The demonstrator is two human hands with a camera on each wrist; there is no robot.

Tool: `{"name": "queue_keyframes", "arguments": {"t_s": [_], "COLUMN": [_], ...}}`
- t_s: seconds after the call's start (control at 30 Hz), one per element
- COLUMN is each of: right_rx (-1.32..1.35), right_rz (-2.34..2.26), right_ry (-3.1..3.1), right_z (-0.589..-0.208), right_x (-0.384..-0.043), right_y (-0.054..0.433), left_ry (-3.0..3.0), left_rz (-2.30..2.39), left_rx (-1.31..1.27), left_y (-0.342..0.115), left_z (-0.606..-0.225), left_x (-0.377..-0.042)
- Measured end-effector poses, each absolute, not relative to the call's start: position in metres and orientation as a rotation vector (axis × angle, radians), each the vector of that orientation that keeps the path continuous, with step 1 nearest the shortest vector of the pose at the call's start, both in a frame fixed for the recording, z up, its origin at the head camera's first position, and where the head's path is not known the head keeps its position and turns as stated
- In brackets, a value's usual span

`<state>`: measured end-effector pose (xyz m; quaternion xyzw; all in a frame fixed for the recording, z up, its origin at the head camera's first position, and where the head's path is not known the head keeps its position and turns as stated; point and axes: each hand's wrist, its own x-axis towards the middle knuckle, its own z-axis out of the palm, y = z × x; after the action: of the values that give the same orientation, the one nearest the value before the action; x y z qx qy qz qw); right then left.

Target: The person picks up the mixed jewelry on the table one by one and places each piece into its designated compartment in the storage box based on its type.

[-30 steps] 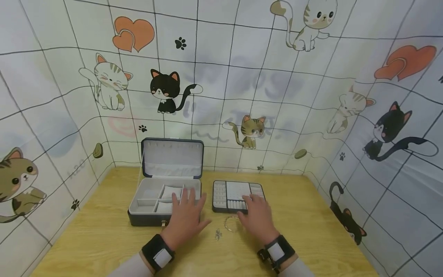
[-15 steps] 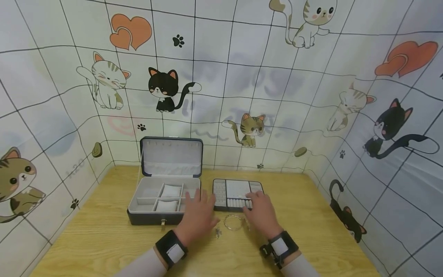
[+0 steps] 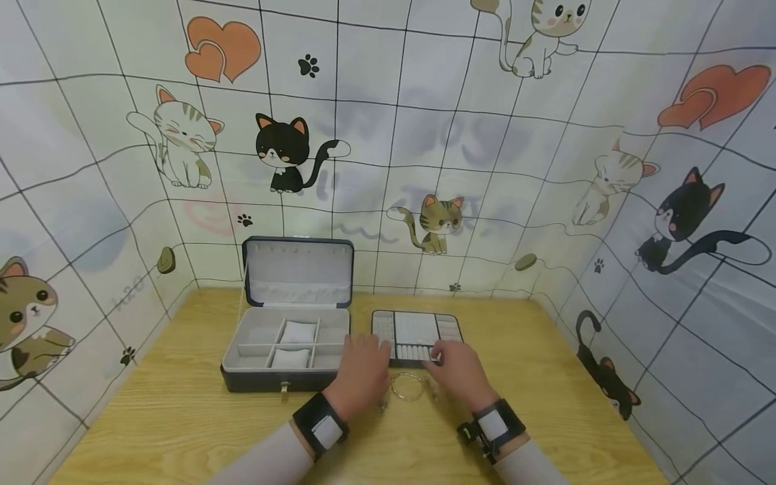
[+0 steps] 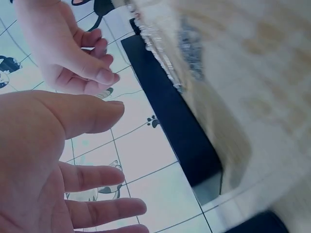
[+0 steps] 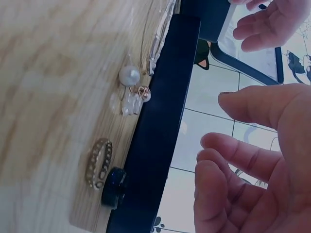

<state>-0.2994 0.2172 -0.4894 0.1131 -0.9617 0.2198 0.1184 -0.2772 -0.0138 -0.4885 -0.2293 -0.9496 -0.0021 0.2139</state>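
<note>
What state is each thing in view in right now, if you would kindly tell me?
Box: open
Lid: raised
Clasp: unfastened
Cushions: sitting inside the box
Tray: flat on the table
Bracelet: lying on the table
Pearl: outside the tray
Left hand: holding nothing
Right hand: loosely curled, holding nothing
</note>
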Motion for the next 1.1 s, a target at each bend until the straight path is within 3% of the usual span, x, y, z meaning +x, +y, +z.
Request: {"name": "queue_keyframes", "arguments": {"t_s": [0.63,1.1], "right_rx": [0.305,0.217], "right_rz": [0.711,0.846], "right_ry": [-2.897,-2.911], "right_z": [-0.495,-0.489], "right_x": [-0.308,-0.310], "right_y": [0.228,0.234], "left_ry": [-2.726,-2.672], "left_rz": [-0.274,-0.138], "left_rx": [-0.735,-0.741], "left_y": [0.001,0.006], "left_z": [-0.492,-0.498], "left_x": [-0.307,-0.312]}}
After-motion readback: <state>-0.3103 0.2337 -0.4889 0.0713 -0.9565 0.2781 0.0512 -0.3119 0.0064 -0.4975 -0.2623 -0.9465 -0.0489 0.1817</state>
